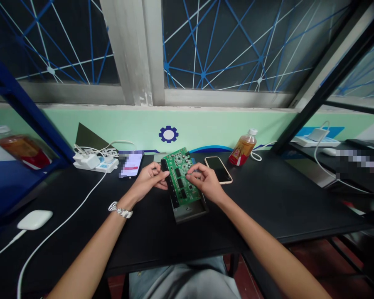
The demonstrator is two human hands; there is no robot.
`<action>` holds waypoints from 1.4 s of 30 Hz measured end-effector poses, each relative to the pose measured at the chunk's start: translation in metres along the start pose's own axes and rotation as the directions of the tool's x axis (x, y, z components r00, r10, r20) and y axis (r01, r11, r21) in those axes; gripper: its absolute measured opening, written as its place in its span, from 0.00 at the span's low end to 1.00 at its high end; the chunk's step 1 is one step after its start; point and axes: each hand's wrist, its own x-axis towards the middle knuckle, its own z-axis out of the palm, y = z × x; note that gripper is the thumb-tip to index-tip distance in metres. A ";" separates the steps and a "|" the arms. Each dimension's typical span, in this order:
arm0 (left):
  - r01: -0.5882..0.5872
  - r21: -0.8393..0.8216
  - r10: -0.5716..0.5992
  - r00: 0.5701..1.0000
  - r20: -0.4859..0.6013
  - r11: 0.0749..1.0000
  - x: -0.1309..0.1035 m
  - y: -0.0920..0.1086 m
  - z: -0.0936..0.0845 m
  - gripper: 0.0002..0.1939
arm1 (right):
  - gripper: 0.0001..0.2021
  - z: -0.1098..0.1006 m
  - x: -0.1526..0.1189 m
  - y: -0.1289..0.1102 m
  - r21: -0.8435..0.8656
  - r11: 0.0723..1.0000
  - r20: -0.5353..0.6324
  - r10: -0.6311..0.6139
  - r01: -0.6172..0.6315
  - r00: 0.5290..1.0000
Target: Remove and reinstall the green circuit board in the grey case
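Note:
A green circuit board (pixel 184 192) with black connectors along its left edge is held tilted above a dark metal tray (pixel 190 216) on the black table. My left hand (pixel 153 175) grips the board's left edge, with the thumb on top and fingers curled beneath. Over the board's right part, my right hand (pixel 204 178) has its thumb and index finger pinched together near the surface. Whatever sits between those fingertips is too small to name.
Behind the hands lie a lit phone (pixel 131 164) on the left and a dark-screened phone (pixel 218 169) on the right. A drink bottle (pixel 242 148), a power strip (pixel 96 162), cables and a white puck-shaped device (pixel 35 219) stand around. Black shelving rises at right.

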 end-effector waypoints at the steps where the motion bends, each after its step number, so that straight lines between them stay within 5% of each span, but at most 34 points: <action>1: 0.001 -0.007 -0.001 1.000 -0.024 1.000 0.001 -0.003 0.002 0.22 | 0.15 0.001 -0.001 0.001 -0.008 1.000 0.005 0.001 -0.001 1.000; 8: 0.010 -0.016 -0.010 1.000 -0.010 1.000 0.002 -0.006 0.009 0.25 | 0.08 0.008 -0.012 -0.010 -0.289 0.896 0.116 -0.315 0.336 0.942; 16: 0.001 -0.015 -0.001 1.000 -0.023 1.000 0.003 -0.009 0.011 0.30 | 0.12 0.016 -0.026 -0.018 -0.360 0.814 0.266 -0.378 0.455 0.887; 20: -0.017 0.007 0.017 0.999 0.046 1.000 0.000 0.001 0.005 0.25 | 0.09 0.012 -0.020 -0.016 -0.306 0.863 0.109 -0.388 0.402 0.915; 23: -0.042 0.007 0.041 0.997 0.071 0.999 -0.003 0.008 0.002 0.20 | 0.05 0.006 -0.013 -0.007 -0.190 0.950 -0.027 -0.258 0.249 0.966; 27: -0.091 0.006 0.091 0.996 0.010 0.996 -0.004 0.007 0.008 0.15 | 0.08 0.003 -0.008 0.000 -0.245 0.958 -0.018 -0.156 0.147 0.988; 31: -0.141 0.025 0.142 0.989 -0.046 0.990 -0.003 0.003 0.020 0.17 | 0.11 0.012 -0.012 -0.007 -0.573 0.786 -0.045 -0.313 0.232 0.949; 34: -0.157 0.008 0.157 0.985 -0.070 0.988 -0.004 0.003 0.029 0.18 | 0.09 0.019 -0.015 -0.009 -0.660 0.711 0.032 -0.294 0.241 0.955; 42: -0.148 -0.029 0.148 0.989 0.006 0.989 -0.007 0.001 0.037 0.16 | 0.05 0.022 -0.010 0.004 -0.336 0.933 0.100 -0.101 0.129 0.990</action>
